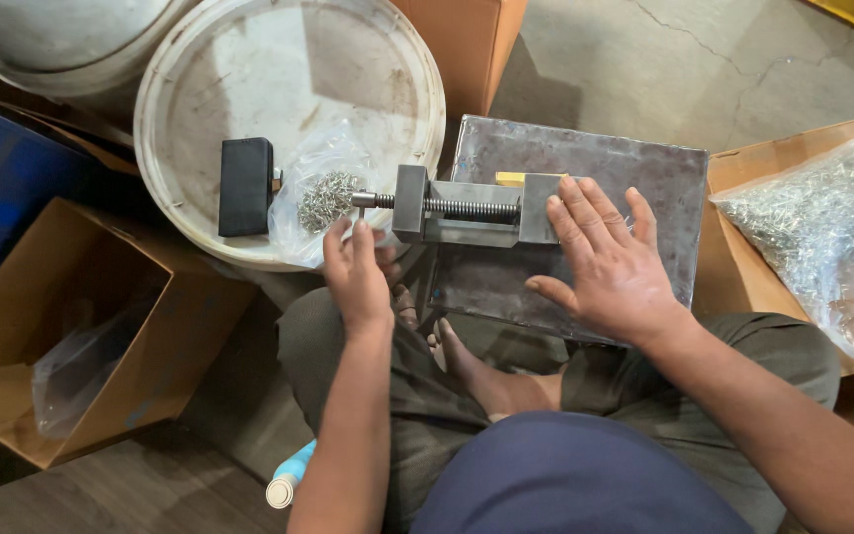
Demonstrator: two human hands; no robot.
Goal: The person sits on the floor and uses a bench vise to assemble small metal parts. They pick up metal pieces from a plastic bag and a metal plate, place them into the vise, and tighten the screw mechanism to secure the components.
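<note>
Lying between both hands' fingers, small steel vise on metal plate

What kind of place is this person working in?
Probably a small workshop or packing floor: a metal vise sits on a steel block, with bags of small metal parts in cardboard boxes on bare concrete.

Brown cardboard box lower left; clear bag, perhaps screws, on lid.

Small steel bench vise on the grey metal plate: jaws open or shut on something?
Shut on a brass block, seemingly: the small steel bench vise shows no gap beside it.
</note>
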